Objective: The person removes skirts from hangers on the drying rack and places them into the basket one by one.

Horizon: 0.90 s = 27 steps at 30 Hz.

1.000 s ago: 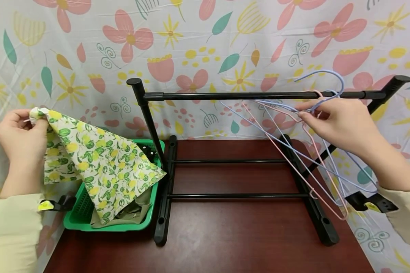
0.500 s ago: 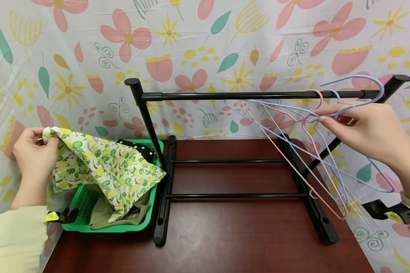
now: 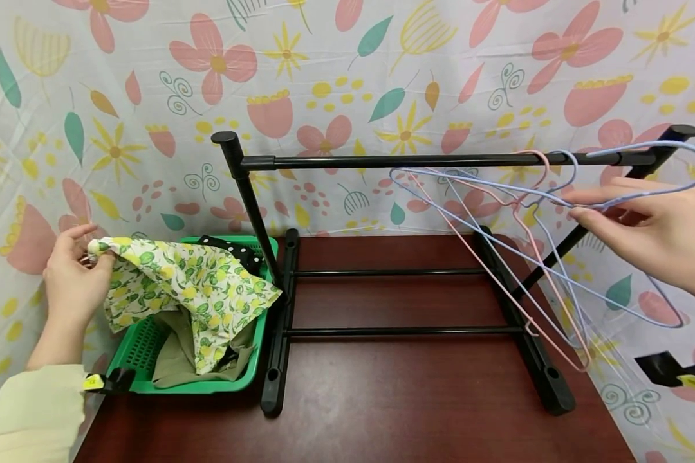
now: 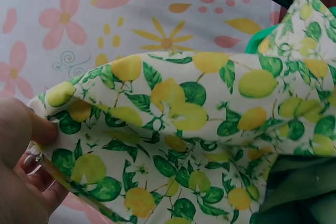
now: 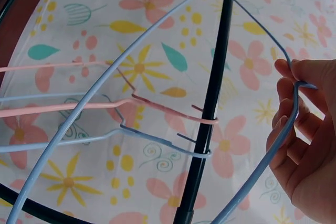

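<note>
My left hand pinches one corner of a lemon-print cloth garment; its exact kind is unclear. The cloth slants down from my fingers into the green basket, and its far end lies over other clothes there. In the left wrist view the thumb presses on the cloth's edge. At the right, my right hand pinches a blue hanger near its neck, with its hook pointing right. This hanger is off the black bar and overlaps the hanging ones in the head view.
A pink hanger and another blue hanger hang on the rack's bar. An olive garment and a black polka-dot cloth lie in the basket. The rack's black feet stand on the dark red table.
My right hand has drawn the blue hanger rightward and lower, away from the hung ones. My left hand has moved right and down with the lemon-print garment, which now sags more over the basket.
</note>
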Tool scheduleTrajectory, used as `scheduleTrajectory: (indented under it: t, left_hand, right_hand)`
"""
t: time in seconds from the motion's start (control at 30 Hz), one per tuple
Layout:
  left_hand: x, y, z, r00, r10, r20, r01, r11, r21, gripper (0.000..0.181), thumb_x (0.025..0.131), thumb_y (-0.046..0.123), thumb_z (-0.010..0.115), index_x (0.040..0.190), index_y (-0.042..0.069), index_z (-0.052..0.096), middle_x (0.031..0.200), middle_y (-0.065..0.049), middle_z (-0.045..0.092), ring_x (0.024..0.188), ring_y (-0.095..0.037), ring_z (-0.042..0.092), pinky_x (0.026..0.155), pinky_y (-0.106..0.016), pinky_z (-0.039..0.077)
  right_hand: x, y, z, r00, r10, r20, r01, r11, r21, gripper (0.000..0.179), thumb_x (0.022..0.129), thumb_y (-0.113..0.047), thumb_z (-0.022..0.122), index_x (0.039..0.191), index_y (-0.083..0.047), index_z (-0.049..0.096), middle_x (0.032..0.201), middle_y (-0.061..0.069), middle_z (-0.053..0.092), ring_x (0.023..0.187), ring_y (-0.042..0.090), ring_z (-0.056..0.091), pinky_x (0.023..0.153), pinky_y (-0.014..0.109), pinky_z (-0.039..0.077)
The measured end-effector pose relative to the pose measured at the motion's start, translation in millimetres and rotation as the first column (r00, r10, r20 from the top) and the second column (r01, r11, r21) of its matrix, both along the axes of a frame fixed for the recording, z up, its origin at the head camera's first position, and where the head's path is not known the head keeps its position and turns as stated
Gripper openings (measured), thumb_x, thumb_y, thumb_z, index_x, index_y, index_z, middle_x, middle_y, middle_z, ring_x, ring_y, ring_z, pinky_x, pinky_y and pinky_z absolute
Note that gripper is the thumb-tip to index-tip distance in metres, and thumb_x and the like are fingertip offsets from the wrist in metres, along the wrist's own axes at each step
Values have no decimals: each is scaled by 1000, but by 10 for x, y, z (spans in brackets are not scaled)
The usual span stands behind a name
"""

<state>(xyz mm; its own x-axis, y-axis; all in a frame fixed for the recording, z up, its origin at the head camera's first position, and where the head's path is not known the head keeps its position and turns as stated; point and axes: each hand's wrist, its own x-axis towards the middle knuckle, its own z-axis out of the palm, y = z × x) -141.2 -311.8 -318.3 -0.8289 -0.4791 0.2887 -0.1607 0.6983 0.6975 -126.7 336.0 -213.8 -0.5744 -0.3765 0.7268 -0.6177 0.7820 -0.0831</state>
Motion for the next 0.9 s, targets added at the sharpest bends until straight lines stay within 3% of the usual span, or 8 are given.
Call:
scheduleTrajectory:
  t: [0.13, 0.23, 0.3, 0.4, 0.5, 0.6, 0.73, 0.9]
  left_hand:
    - [20, -7, -98, 997, -67, -23, 65, 994, -90, 40, 89, 17, 53, 129, 20, 54, 83, 20, 48, 61, 11, 40, 52, -11, 34]
    - [30, -8, -157, 993, -110, -38, 105, 988, -116, 33, 89, 16, 54, 121, 16, 61, 71, 21, 45, 48, 2, 40, 42, -16, 33]
    - [43, -5, -193, 990, -135, -29, 131, 983, -130, 29, 89, 18, 55, 117, 14, 63, 72, 21, 46, 46, 0, 40, 39, -19, 33]
    - [62, 21, -262, 986, -165, -33, 157, 972, -177, 25, 89, 17, 57, 111, 11, 66, 81, 12, 55, 53, 3, 41, 46, -19, 34]
    - [79, 51, -351, 976, -214, -44, 198, 952, -234, 22, 87, 11, 57, 107, 7, 67, 90, -5, 59, 59, 4, 36, 58, -24, 30]
    - [87, 72, -448, 962, -269, -44, 248, 931, -268, 21, 85, 5, 57, 104, 3, 67, 97, -15, 60, 57, 2, 34, 60, -28, 27]
    - [80, 91, -578, 941, -337, 15, 327, 901, -284, 22, 84, 2, 55, 104, 2, 63, 114, -17, 60, 55, -6, 40, 53, -29, 30]
    - [68, 145, -748, 892, -430, 139, 452, 861, -235, 24, 82, -2, 51, 105, 3, 56, 132, -19, 50, 38, -12, 33, 36, -27, 30]
  right_hand:
    - [31, 48, -33, 1000, -3, 30, 4, 999, -37, 17, 84, -15, 67, 87, 1, 73, 84, -41, 46, 57, -19, 40, 54, 4, 32]
    - [67, 94, -59, 998, -20, 67, 23, 999, -41, 15, 78, 0, 70, 92, 0, 73, 82, -39, 47, 59, -19, 41, 58, 2, 33]
    - [83, 125, -79, 996, -32, 78, 34, 999, -28, 18, 77, 1, 70, 95, 0, 73, 81, -37, 47, 59, -19, 41, 61, 2, 33]
    - [96, 165, -115, 996, -36, 78, 38, 999, -22, 17, 80, -1, 68, 96, 1, 72, 81, -37, 46, 59, -19, 40, 63, 1, 34]
    - [104, 200, -150, 997, -25, 78, 28, 999, -42, 15, 83, -2, 66, 96, 4, 71, 83, -36, 46, 60, -19, 41, 63, 1, 34]
    - [121, 246, -182, 997, -10, 82, 16, 997, -73, 17, 85, -4, 64, 97, 7, 70, 81, -34, 46, 59, -16, 39, 58, 2, 32]
    - [141, 301, -208, 995, 18, 101, -4, 990, -140, 16, 85, 2, 62, 98, 10, 68, 78, -30, 49, 56, -13, 39, 51, 5, 31]
    - [160, 352, -230, 995, -8, 99, 26, 982, -187, 16, 83, 6, 61, 96, 14, 66, 80, -33, 50, 54, -14, 41, 47, 6, 30]
